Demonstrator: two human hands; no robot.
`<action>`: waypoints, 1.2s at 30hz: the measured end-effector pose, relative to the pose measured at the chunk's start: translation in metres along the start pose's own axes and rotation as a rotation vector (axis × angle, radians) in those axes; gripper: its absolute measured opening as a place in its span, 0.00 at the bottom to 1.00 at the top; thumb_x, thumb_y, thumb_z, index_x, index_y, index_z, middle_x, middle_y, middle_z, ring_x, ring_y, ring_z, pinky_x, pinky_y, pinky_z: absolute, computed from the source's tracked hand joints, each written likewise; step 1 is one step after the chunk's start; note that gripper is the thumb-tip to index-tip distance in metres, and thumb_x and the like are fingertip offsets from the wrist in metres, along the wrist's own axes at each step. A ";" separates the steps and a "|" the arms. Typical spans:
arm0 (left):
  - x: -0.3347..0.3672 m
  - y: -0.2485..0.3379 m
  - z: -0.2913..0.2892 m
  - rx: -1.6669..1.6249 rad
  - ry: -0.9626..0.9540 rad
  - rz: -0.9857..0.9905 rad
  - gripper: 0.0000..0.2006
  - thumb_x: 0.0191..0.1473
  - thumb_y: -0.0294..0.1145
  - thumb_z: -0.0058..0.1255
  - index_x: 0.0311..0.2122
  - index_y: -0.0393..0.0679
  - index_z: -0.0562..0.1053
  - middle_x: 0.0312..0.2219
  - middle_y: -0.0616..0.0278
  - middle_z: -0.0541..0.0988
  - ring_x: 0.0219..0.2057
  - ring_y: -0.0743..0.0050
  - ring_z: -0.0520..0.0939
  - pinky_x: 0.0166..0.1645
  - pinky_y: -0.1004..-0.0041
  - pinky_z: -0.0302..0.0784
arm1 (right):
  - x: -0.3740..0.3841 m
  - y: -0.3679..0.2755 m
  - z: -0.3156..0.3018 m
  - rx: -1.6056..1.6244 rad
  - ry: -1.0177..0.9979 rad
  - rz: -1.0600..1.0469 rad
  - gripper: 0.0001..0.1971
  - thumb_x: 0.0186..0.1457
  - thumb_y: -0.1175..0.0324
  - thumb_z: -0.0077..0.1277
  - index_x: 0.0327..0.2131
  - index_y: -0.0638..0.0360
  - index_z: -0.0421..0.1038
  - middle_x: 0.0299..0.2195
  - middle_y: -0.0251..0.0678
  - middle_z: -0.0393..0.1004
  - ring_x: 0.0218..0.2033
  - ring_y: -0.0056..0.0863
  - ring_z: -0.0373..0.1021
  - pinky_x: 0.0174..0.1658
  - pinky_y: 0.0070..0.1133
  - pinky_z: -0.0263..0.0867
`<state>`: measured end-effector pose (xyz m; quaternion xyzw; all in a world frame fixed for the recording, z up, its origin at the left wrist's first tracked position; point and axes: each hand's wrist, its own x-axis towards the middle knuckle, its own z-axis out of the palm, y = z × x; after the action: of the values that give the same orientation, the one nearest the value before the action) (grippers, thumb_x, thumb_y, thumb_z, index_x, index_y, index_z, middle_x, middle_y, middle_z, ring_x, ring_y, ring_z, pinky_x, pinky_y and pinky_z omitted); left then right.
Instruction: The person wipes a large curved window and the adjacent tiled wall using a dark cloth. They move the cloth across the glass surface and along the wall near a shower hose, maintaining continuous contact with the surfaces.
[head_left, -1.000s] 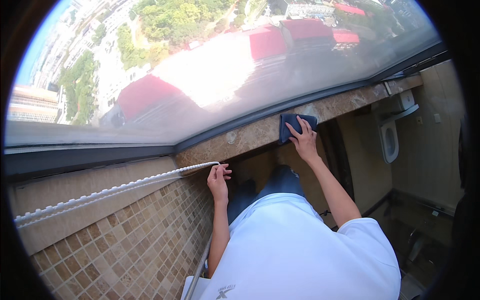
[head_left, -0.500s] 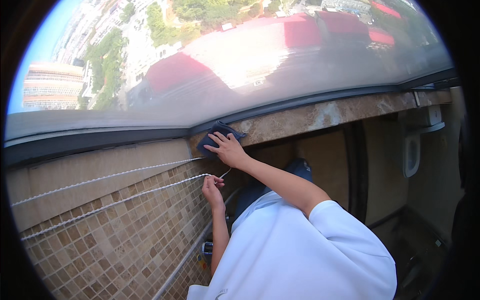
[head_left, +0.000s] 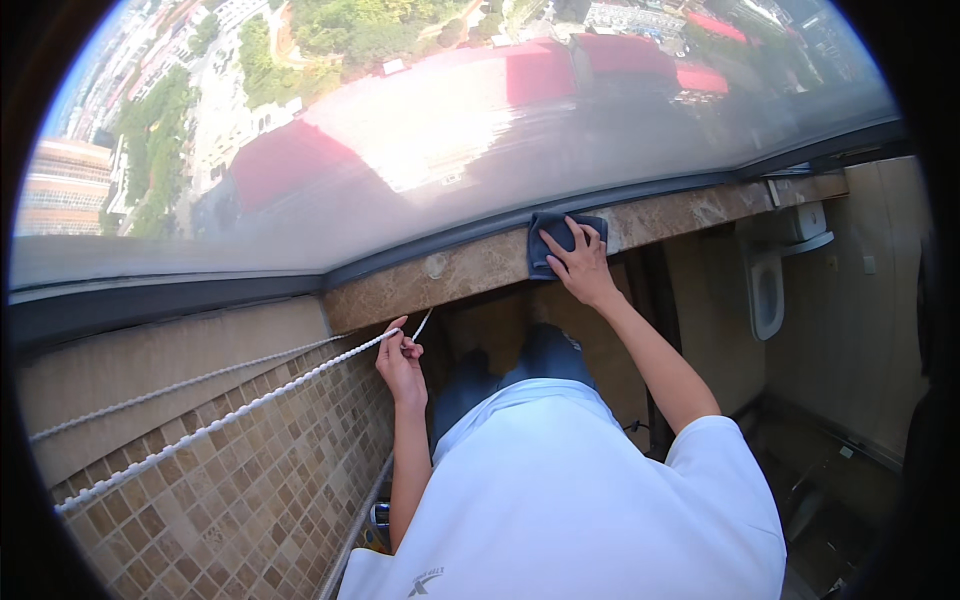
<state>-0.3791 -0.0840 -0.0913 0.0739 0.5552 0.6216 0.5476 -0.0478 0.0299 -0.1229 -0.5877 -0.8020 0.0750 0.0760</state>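
Note:
My right hand [head_left: 582, 262] presses a folded dark blue cloth [head_left: 543, 262] onto the brown marble window sill [head_left: 465, 262], fingers spread over it. The cloth lies against the dark window frame behind the sill. To the left and nearer my body, my left hand [head_left: 402, 368] pinches a white beaded cord [head_left: 250, 408] between its fingers. That strand runs down to the lower left and on past the fingers up to the sill's front edge. A second strand [head_left: 185, 383] of cord passes behind it along the tiled wall.
A large window pane [head_left: 480, 150] slopes beyond the sill, with buildings and trees far below. Small brown mosaic tiles [head_left: 230, 480] cover the left wall. A white toilet [head_left: 768, 290] stands at the right. A pipe or hose [head_left: 355, 530] runs by my left forearm.
My right hand has slid the cloth rightward along the sill, away from the corner. My left hand still pinches the cord. The whole view has shifted.

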 end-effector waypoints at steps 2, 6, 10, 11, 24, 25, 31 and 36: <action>-0.004 0.008 -0.011 -0.027 0.045 0.010 0.09 0.62 0.27 0.42 0.42 0.39 0.75 0.20 0.70 0.69 0.20 0.87 0.67 0.28 0.82 0.68 | 0.013 -0.066 0.014 0.029 0.029 -0.165 0.23 0.58 0.54 0.48 0.59 0.30 0.63 0.61 0.41 0.52 0.55 0.43 0.51 0.53 0.38 0.56; -0.026 0.025 -0.042 0.000 0.133 0.086 0.09 0.61 0.28 0.42 0.43 0.38 0.73 0.22 0.68 0.73 0.23 0.84 0.73 0.30 0.81 0.71 | 0.050 -0.216 0.061 0.185 0.003 -0.315 0.23 0.57 0.54 0.50 0.57 0.36 0.65 0.60 0.44 0.52 0.55 0.43 0.52 0.51 0.35 0.57; -0.054 0.052 -0.054 0.056 0.226 0.195 0.13 0.63 0.33 0.39 0.46 0.37 0.72 0.27 0.62 0.77 0.27 0.80 0.76 0.36 0.81 0.73 | 0.081 -0.336 0.102 0.296 0.128 -0.541 0.25 0.54 0.55 0.52 0.56 0.47 0.65 0.57 0.47 0.58 0.56 0.45 0.54 0.49 0.35 0.57; -0.059 0.058 -0.060 0.043 0.215 0.214 0.13 0.63 0.33 0.39 0.45 0.37 0.72 0.28 0.61 0.77 0.29 0.79 0.77 0.36 0.79 0.74 | 0.085 -0.356 0.107 0.305 0.092 -0.477 0.27 0.53 0.56 0.53 0.54 0.56 0.64 0.56 0.47 0.60 0.57 0.45 0.55 0.50 0.35 0.57; -0.005 0.013 -0.018 0.044 0.011 0.119 0.11 0.64 0.36 0.42 0.40 0.40 0.72 0.30 0.61 0.78 0.31 0.78 0.79 0.38 0.78 0.77 | 0.003 -0.099 0.021 0.095 0.064 -0.252 0.31 0.49 0.63 0.58 0.58 0.28 0.64 0.58 0.33 0.57 0.55 0.36 0.56 0.50 0.33 0.56; -0.003 0.008 -0.003 0.037 -0.013 0.111 0.10 0.64 0.35 0.43 0.41 0.40 0.72 0.30 0.61 0.78 0.30 0.79 0.79 0.38 0.78 0.76 | -0.007 -0.068 0.013 0.064 0.072 -0.195 0.31 0.49 0.64 0.58 0.58 0.29 0.64 0.58 0.33 0.58 0.55 0.36 0.56 0.50 0.33 0.56; -0.018 -0.017 0.069 0.016 -0.077 0.121 0.14 0.62 0.31 0.48 0.50 0.38 0.69 0.31 0.63 0.78 0.31 0.85 0.77 0.38 0.83 0.74 | -0.027 0.035 -0.003 0.052 0.120 -0.114 0.30 0.48 0.69 0.58 0.56 0.32 0.66 0.57 0.35 0.58 0.53 0.39 0.57 0.50 0.34 0.58; -0.053 -0.043 0.066 -0.081 0.017 0.158 0.16 0.62 0.29 0.46 0.53 0.35 0.67 0.32 0.66 0.77 0.33 0.83 0.77 0.42 0.82 0.75 | 0.000 -0.017 0.005 0.116 0.037 -0.412 0.32 0.46 0.69 0.59 0.57 0.35 0.66 0.56 0.37 0.58 0.52 0.41 0.57 0.52 0.33 0.59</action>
<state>-0.2866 -0.0940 -0.0727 0.0897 0.5265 0.6855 0.4948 -0.0645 0.0250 -0.1243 -0.4074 -0.8980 0.0931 0.1378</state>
